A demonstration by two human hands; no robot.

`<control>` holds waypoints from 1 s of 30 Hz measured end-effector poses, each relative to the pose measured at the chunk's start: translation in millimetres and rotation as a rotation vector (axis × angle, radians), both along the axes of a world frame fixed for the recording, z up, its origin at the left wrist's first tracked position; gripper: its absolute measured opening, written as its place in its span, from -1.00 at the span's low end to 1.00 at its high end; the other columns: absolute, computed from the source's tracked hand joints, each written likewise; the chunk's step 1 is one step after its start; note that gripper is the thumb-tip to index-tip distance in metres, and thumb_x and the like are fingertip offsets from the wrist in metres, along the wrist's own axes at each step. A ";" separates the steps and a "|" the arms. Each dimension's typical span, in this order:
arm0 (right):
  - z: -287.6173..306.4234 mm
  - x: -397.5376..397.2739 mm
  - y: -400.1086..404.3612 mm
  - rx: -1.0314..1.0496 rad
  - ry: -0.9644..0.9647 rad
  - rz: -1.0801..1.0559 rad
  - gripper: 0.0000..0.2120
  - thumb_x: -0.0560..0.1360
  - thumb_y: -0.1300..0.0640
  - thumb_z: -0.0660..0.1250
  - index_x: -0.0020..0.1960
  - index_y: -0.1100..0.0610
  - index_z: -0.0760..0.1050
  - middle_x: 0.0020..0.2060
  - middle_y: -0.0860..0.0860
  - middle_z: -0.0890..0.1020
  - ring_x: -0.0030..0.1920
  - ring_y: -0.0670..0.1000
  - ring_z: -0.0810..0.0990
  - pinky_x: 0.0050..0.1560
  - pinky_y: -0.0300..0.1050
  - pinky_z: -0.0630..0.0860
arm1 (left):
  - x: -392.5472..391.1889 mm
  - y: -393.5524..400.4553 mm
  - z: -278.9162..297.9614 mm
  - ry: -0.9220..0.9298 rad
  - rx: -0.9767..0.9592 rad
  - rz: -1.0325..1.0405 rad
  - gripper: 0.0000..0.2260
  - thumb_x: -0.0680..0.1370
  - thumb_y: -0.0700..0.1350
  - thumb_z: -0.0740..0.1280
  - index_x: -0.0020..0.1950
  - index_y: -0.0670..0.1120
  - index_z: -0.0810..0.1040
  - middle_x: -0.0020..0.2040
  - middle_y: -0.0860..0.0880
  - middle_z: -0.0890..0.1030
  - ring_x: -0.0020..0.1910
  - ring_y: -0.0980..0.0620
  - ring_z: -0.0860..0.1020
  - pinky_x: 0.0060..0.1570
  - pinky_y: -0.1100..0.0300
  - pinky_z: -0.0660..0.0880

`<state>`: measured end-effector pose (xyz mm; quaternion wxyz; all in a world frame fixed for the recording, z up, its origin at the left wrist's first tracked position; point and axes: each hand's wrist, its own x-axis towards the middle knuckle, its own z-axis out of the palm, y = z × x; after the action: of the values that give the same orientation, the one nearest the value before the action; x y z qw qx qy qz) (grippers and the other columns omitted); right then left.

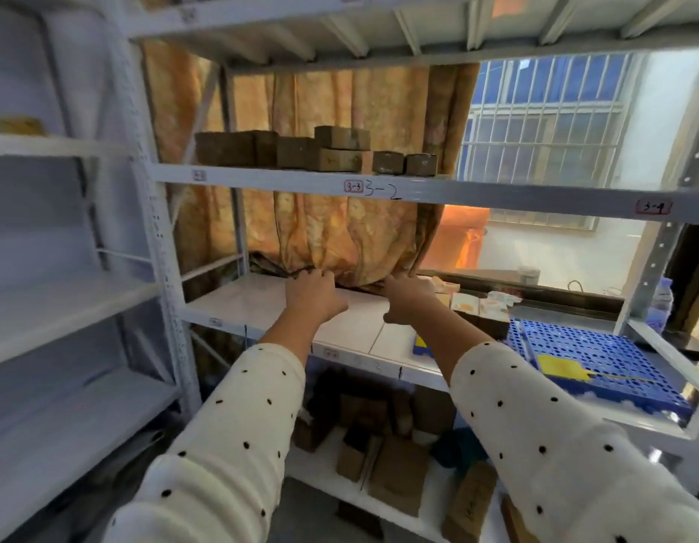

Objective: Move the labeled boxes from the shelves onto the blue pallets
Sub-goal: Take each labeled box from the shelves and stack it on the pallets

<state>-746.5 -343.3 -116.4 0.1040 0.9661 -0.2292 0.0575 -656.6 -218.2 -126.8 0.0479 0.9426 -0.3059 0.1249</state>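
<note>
Brown boxes sit in a row on the upper shelf, near its front edge, with open room above them. One shelf down, both arms reach in: left hand and right hand have fingers curled, pinching the orange curtain's hem at the back edge. A blue pallet lies right.

- My left hand reaches the curtain's hem at mid-frame; my fingertips are lost against the folds, so I cannot tell whether I grip it.
- My right hand likewise; its fingers blur into the cloth.
- The boxes on the shelf above: labels too small to read.
- The blue pallet at right is crossed by a shelf post.
- Lower boxes sit dim, partly behind my sleeves.
</note>
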 end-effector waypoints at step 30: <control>64.2 203.0 113.2 -0.153 -0.152 0.234 -0.51 0.57 -0.05 0.21 0.42 0.15 0.28 0.25 0.13 0.48 0.19 0.14 0.51 0.01 -0.06 0.44 | 172.0 129.6 68.8 -0.207 -0.160 0.155 -0.63 0.56 0.12 0.23 0.22 -0.11 0.47 0.13 -0.11 0.55 0.07 -0.09 0.54 -0.04 0.08 0.45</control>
<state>-543.5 -230.1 -52.1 0.1522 0.9683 -0.1172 0.1596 -484.7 -88.6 -58.0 0.0814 0.9386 -0.2245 0.2488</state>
